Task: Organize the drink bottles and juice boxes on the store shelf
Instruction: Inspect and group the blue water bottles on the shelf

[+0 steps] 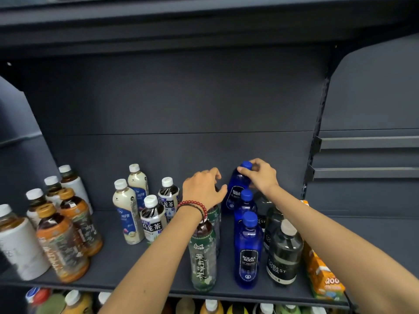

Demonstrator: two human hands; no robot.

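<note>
On the shelf (136, 268), the right hand (260, 175) pinches the cap of the rearmost blue soda bottle (235, 191) near the back panel, the left hand (204, 189) arches over a green tea bottle (215, 215) whose top it hides, grip unclear, and the right forearm partly covers an orange juice box (322, 275).

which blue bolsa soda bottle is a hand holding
The rearmost blue bottle: the right hand pinches its cap. The middle blue bottle and front blue bottle are not gripped.
</note>
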